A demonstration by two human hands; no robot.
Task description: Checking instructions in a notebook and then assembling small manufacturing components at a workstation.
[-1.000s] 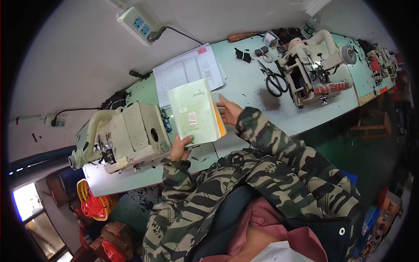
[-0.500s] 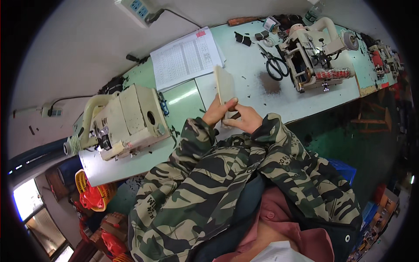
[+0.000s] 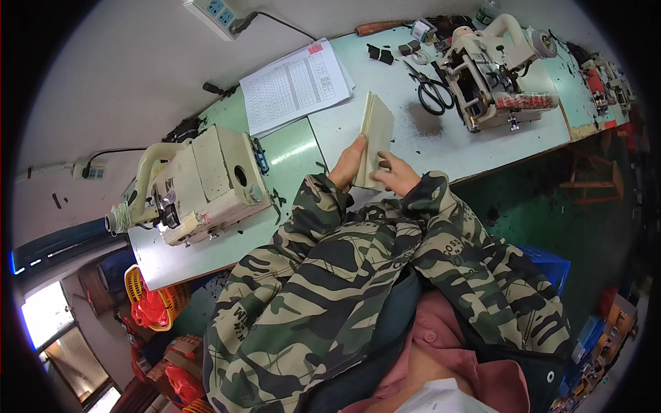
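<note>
A cream-coloured notebook stands tilted in front of me, its long page edges facing up and left. My left hand is closed round its left side, the thumb lying along the page edges. At the lower right, my right hand has its fingers bent against the cover, near the bottom corner; part of its grip is hidden. Beyond the notebook, printed sheets lie on the light table. Black-handled scissors rest farther right.
A cream sewing machine stands at left, another at right. Dark fabric scraps lie at the back. A yellow basket with red contents is below the table's left end; a wooden stool stands right.
The notebook has turned from nearly edge-on to show its cover and page edges. My left hand has slid up its side; my right hand has shifted rightward with its fingers more bent.
</note>
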